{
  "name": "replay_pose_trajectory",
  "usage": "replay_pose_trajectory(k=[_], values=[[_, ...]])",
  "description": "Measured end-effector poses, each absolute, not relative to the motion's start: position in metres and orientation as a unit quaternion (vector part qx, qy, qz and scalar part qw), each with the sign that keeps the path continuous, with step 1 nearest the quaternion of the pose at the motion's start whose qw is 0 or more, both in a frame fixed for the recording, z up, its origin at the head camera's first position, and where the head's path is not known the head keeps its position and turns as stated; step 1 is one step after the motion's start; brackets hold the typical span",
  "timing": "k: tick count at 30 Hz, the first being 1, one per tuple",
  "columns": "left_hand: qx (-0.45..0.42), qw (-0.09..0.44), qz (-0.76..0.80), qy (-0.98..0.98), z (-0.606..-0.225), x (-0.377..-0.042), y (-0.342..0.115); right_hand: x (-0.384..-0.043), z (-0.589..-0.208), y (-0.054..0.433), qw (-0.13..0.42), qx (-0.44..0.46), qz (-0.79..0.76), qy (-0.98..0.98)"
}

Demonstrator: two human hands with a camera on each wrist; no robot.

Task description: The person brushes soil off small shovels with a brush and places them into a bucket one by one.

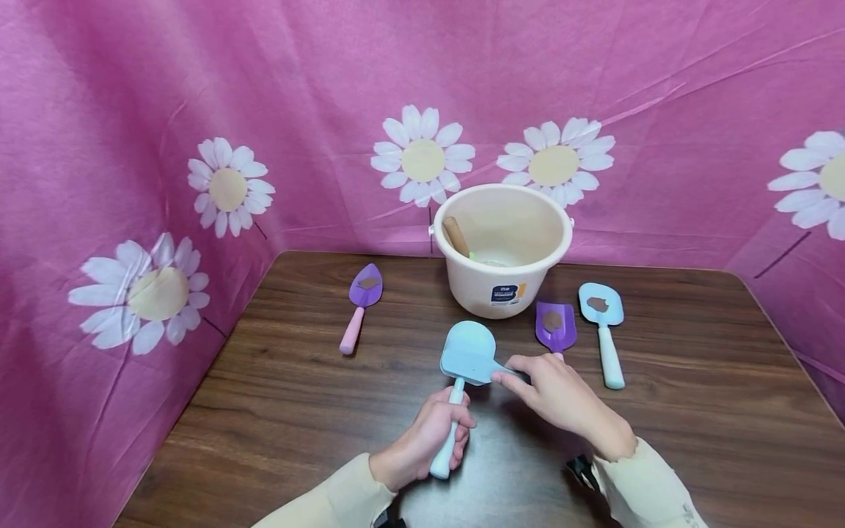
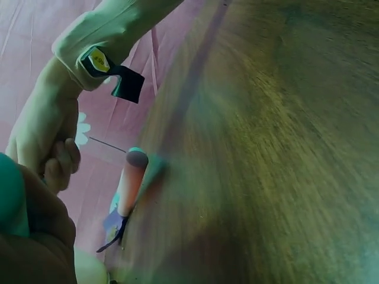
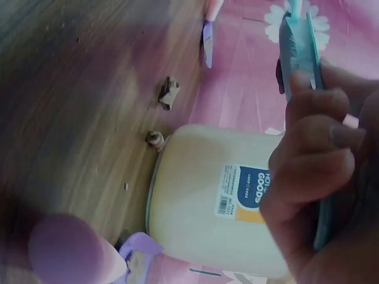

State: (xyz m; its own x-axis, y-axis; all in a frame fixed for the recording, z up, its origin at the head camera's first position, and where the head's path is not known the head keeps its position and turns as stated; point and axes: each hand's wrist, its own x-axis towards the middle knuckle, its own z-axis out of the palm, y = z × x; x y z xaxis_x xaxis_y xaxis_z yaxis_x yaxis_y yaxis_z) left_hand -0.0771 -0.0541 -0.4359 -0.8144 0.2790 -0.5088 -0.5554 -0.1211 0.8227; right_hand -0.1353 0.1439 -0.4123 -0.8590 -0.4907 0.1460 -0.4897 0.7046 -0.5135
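Observation:
My left hand (image 1: 432, 433) grips the pale handle of a light blue toy shovel (image 1: 449, 447), its blade raised off the table. Over that blade, my right hand (image 1: 561, 396) pinches the narrow end of a second flat light blue tool (image 1: 485, 367); its kind is unclear. In the right wrist view the two blue pieces lie close together, nearly parallel, above the curled right fingers (image 3: 314, 160). A brown lump shows at the far side of the shovel's blade (image 3: 293, 53). Nearest the right hand lies a purple toy shovel (image 1: 557, 337), its handle mostly hidden by that hand.
A cream bucket (image 1: 488, 290) stands at the back, a brown-handled tool (image 1: 455, 235) leaning inside. Left lies a purple trowel (image 1: 363, 293) with a pink handle; right, another light blue shovel (image 1: 610, 356). Small crumpled brown bits (image 3: 169, 93) lie near the bucket. Behind hangs a pink flowered cloth (image 1: 317, 147).

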Motion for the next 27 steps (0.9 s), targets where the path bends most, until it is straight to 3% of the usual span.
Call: replay_pose_trajectory(k=[15,27], values=[[-0.114,0.295,0.724,0.613,-0.439,-0.074,-0.052,-0.144,-0.416,0.144,-0.064,-0.164,-0.242,0.954],[-0.111,0.297,0.731,0.605,-0.434,-0.08,-0.056,-0.131,-0.415,0.139,-0.035,-0.292,-0.252,0.922]])
